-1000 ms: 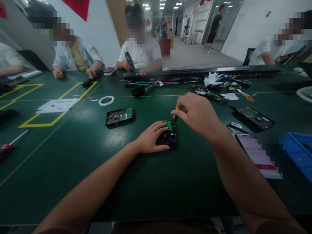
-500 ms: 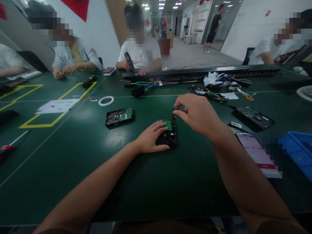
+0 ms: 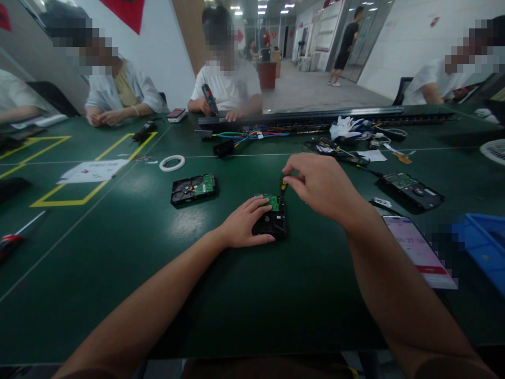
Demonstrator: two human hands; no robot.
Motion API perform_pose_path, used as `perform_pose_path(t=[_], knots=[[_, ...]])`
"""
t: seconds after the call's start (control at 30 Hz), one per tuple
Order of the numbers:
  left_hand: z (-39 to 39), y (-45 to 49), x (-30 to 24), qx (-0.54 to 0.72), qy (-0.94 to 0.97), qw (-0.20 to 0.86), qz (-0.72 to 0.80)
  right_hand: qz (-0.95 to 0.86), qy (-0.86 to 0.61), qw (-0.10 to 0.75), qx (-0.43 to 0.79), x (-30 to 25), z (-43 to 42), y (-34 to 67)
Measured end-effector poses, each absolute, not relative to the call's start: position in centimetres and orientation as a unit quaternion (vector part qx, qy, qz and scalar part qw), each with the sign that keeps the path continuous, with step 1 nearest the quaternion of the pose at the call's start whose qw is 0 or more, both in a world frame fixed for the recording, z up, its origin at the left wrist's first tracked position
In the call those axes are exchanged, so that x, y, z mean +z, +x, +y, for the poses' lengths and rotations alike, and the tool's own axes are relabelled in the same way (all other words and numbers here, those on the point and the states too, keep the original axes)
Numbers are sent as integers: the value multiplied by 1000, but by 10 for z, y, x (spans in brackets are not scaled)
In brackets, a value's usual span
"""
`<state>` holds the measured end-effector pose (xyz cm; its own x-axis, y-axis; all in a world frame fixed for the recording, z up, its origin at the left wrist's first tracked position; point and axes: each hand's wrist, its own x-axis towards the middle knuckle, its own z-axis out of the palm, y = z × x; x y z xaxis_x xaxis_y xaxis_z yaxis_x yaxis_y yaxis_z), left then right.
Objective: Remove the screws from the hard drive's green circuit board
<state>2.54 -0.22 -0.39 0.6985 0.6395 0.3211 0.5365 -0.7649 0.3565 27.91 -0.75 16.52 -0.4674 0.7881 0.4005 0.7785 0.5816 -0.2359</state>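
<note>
A black hard drive (image 3: 277, 223) with a green circuit board lies on the table in front of me. My left hand (image 3: 246, 223) rests over its left part, fingers spread across the board and thumb along the near edge. My right hand (image 3: 315, 184) pinches a small black-and-yellow screwdriver (image 3: 283, 184), held upright. The tool's lower end meets the drive's far right corner; its tip is too small to make out. To the left lies a second hard drive (image 3: 193, 189), board side up, touched by neither hand.
Another drive (image 3: 410, 190) with a cable lies to the right, near a phone (image 3: 420, 250) and a blue bin (image 3: 487, 247). A tape roll (image 3: 172, 163), papers (image 3: 92, 171) and a red-handled screwdriver (image 3: 19, 237) lie left. Across the table, a person (image 3: 229, 84) holds a power tool.
The screwdriver's handle shows more yellow between my right fingers, which have shifted slightly. My left hand and the drive stay in place. Across the table at left, a person's hands have come together.
</note>
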Motion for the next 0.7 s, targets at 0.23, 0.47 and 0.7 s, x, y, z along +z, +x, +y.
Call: perform_pose_path(t=[0.23,0.47,0.7], knots=[[-3,26,-5,219,914,117,320,-848,-482,220,-12,167,-10,275],[-3,25,-6,224,915,113,316,-858,-459,230,7,163,-7,278],[-3,26,-4,217,915,117,319,-840,-498,213,-30,165,-10,275]])
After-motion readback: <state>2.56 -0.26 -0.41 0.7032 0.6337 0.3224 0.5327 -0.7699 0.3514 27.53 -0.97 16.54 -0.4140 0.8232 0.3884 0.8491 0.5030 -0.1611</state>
